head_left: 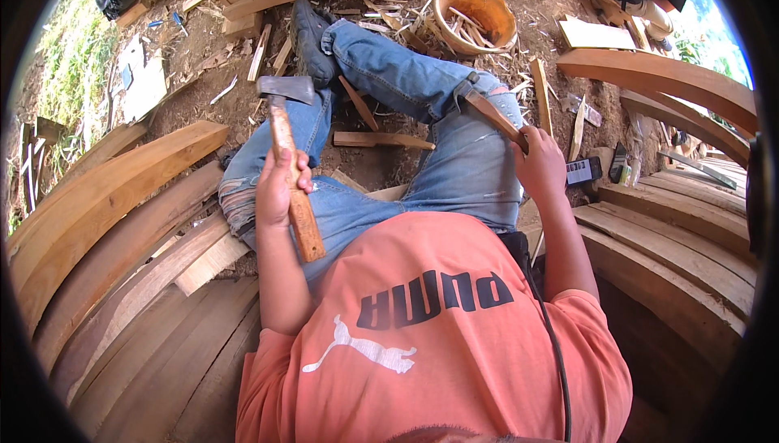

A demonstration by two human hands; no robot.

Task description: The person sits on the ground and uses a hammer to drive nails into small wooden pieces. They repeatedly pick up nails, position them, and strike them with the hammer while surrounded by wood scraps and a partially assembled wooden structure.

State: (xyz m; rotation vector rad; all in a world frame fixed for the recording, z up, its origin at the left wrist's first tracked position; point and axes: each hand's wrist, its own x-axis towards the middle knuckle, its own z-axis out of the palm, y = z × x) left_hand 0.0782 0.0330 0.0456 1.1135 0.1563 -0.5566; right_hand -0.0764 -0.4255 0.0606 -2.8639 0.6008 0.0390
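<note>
Several curved beams [122, 191] edge our left, stacked planks [673, 232] our right; between them our bent legs [389, 62] fill much of the room. Our left hand [280, 190] holds a hatchet [281, 126] over the left thigh [349, 216], fingers wrapped round its handle, head pointing away. Our right hand [540, 163] curls its fingers about another wooden-handled tool [492, 114] (its metal end by the right knee [501, 92]).

Bold lettering across a salmon T-shirt [479, 354].
From where I stand, the shirt carries one row of large black block letters [434, 297], upside down to its wearer, with a white leaping-animal emblem [361, 346] beside them. Ahead of the shirt, to its wearer's right, a white panel [577, 172] bears dark marks too small to read.
</note>
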